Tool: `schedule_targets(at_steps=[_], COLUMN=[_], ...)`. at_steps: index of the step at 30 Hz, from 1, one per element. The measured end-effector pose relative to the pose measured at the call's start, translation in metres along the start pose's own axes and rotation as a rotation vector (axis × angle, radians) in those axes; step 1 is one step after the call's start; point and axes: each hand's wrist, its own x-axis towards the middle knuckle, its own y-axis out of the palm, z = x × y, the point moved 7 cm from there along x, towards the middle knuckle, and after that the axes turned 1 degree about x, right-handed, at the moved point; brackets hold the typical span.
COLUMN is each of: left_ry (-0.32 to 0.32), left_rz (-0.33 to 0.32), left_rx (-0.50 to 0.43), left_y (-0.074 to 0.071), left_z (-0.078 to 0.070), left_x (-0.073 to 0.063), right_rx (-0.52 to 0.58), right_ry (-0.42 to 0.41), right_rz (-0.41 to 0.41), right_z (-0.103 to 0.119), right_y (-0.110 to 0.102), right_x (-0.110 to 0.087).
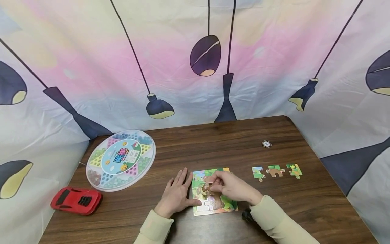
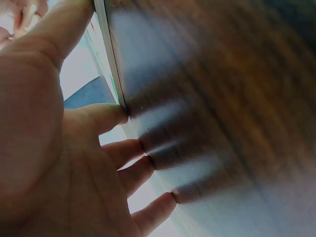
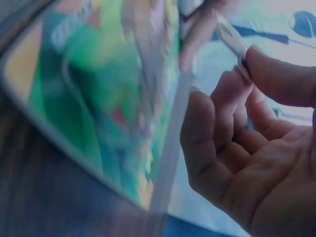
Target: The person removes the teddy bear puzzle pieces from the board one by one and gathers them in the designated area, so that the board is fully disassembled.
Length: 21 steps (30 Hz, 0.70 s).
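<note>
A jigsaw puzzle board [image 1: 199,213] with a bright cartoon picture lies near the table's front, partly covered by the hands. Beside its left edge, my left hand [image 1: 178,195] rests on the table with fingers spread. Its thumb lies on the board's lower left corner; the left wrist view shows the fingertips touching the wood. Above the board, my right hand [image 1: 233,186] pinches a puzzle piece [image 3: 232,42] between thumb and fingers, tilted so that its thin edge shows in the right wrist view.
Three loose puzzle pieces [image 1: 275,171] lie in a row right of the board. Behind them is a poker chip [image 1: 266,144]. A round Chinese checkers set [image 1: 122,159] and a red toy car [image 1: 76,200] stand at left. A patterned cloth [image 1: 182,101] hangs behind the table.
</note>
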Motion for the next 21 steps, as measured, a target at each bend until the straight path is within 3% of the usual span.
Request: schedule_targets(at_steps=[6,15,21], left_ry=[0.001,-0.002,-0.001], left_rz=[0.000,0.000,0.000], left_rx=[0.000,-0.005,-0.015], left_y=[0.000,-0.001,-0.001], left_z=[0.000,0.000,0.000], left_x=[0.000,-0.001,-0.001], right_rx=[-0.056,-0.133,-0.180], right_ry=[0.029,0.173,0.307], right_rz=[-0.115,-0.315,-0.355], right_z=[-0.008,-0.045,-0.071], right_y=[-0.037,-0.104,-0.123], right_x=[-0.030,-0.094,-0.118])
